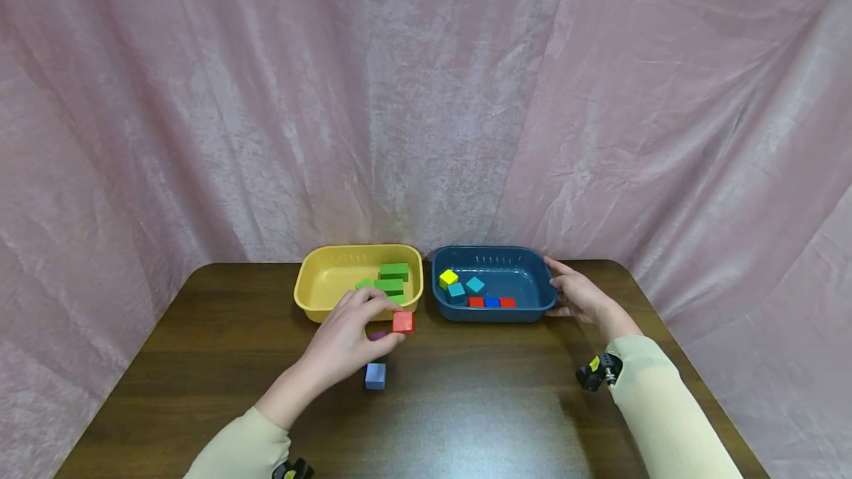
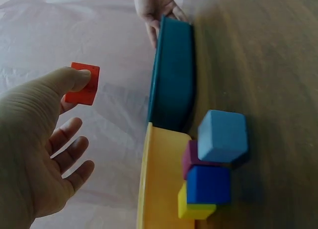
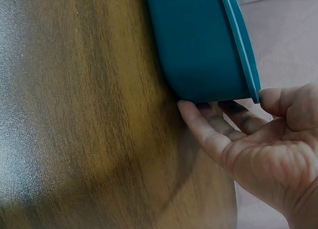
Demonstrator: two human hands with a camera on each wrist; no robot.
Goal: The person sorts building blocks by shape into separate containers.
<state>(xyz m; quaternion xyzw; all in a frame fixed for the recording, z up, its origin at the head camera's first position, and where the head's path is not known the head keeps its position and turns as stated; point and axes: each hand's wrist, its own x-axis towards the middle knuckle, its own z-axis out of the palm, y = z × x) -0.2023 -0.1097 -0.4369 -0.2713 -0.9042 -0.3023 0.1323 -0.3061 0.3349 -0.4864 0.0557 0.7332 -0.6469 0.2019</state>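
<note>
My left hand [image 1: 342, 338] pinches a red cube [image 1: 403, 321] between thumb and fingertip, raised in front of the yellow bin [image 1: 313, 310]. Beneath that hand, a light blue cube [image 1: 376, 376] and a partly covered purple block [image 1: 377, 335] are on the table. The left wrist view also shows a dark blue cube [image 2: 208, 185] and a yellow block [image 2: 196, 210] beside them, both hidden by the hand from the head. At the right end of the dark blue bin [image 1: 539, 283], my right hand [image 1: 582, 296] touches the wall with its fingertips, thumb at the rim.
Several green blocks [image 1: 394, 271] lie in the yellow bin's right half. Inside the dark blue bin are teal cubes [image 1: 455, 293], a yellow cube [image 1: 448, 279], and a front row of red and blue blocks [image 1: 492, 302]. A pink curtain [image 1: 426, 94] hangs behind the wooden table [image 1: 479, 405].
</note>
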